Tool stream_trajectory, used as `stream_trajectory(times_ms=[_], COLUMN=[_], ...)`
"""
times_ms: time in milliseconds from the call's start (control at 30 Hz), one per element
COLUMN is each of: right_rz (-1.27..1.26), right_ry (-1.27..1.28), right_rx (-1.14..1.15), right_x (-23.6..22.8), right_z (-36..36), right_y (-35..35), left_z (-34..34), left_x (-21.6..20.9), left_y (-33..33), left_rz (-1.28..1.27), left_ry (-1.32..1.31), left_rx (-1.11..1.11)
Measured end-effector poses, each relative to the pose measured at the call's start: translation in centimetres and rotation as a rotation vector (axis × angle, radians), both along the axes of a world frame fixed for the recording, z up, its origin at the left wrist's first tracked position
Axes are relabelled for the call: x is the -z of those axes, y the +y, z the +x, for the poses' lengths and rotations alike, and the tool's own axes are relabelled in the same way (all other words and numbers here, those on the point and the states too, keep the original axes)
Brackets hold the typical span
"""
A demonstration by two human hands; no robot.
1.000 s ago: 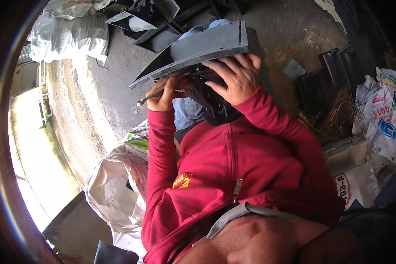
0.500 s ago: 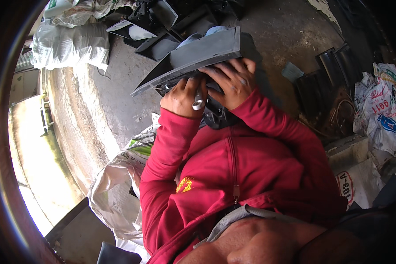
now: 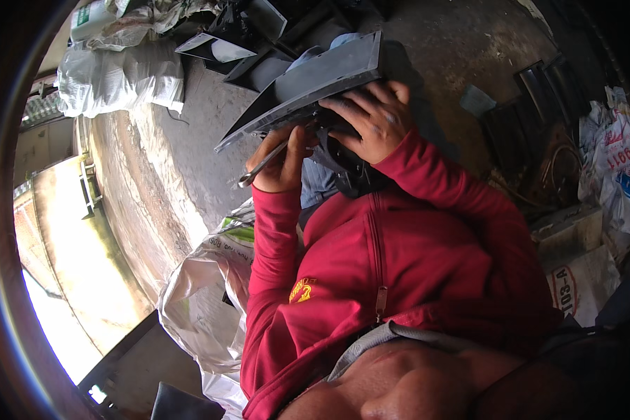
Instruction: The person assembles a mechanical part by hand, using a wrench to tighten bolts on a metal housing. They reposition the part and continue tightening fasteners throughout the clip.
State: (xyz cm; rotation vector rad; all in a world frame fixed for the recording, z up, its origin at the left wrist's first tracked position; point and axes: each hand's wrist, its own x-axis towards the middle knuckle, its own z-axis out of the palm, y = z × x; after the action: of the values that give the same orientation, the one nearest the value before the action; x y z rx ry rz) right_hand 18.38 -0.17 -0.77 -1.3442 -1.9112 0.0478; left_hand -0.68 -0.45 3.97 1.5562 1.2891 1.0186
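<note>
A dark grey, box-shaped panel with a raised rim (image 3: 329, 72) is tilted up in front of my torso. My left hand (image 3: 281, 162) is closed around a metal wrench (image 3: 264, 168), below the panel's lower left edge; the wrench's ring end sticks out toward the left, and its other end is lost among my fingers and the panel's shadow. Against the panel's underside, my right hand (image 3: 376, 124) grips the right part, fingers curled over its lower edge. Dark fittings (image 3: 346, 157) hang beneath the panel between my hands, too shadowed to make out.
Several black box-like parts (image 3: 255, 70) lie on the floor beyond the panel. White plastic sacks (image 3: 119, 77) are piled at the far left, and a large white sack (image 3: 203, 301) stands by my left side. Dark parts (image 3: 514, 129) and a printed bag (image 3: 611, 157) sit at the right.
The wrench has swung so that its ring end points left instead of toward me. My left hand has shifted slightly left and turned. The right hand stays on the panel.
</note>
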Motion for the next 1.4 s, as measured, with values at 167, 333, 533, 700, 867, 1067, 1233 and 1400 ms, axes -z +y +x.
stream_trajectory(times_ms=[167, 333, 533, 700, 867, 1067, 1233, 1400], right_rz=[-0.035, 0.009, 0.001, -0.022, -0.035, -0.043, -0.034, 0.005], right_ry=[-0.005, -0.003, 0.001, -0.009, -0.011, 0.004, -0.006, -0.011], right_rx=[-0.022, 0.016, 0.009, -0.004, -0.023, -0.018, -0.001, 0.012], right_x=[-0.6, 0.0, 0.4, 0.3, -0.3, -0.2, 0.3, 0.2], right_z=[0.1, 0.3, 0.3, 0.2, 0.2, 0.1, 0.3, 0.4], right_y=[-0.1, -0.2, -0.1, -0.1, -0.4, -0.4, -0.2, -0.1], left_z=[1.8, 2.0, -1.6, -0.2, 1.3, 3.7, 0.6, -2.6], left_x=[0.0, 0.0, 2.5, 1.0, 0.3, -3.0, -0.1, 1.6], left_y=[1.1, 2.2, 1.0, -0.8, 0.1, 1.3, 2.4, 0.4], left_rz=[0.555, 0.386, -0.361, -0.058, 0.391, 0.493, 0.178, -0.192], left_ry=[0.703, 0.721, -0.501, -0.280, 0.491, 1.040, 0.284, -0.263], left_rx=[0.034, 0.121, -0.180, -0.194, -0.026, 0.202, 0.146, -0.176])
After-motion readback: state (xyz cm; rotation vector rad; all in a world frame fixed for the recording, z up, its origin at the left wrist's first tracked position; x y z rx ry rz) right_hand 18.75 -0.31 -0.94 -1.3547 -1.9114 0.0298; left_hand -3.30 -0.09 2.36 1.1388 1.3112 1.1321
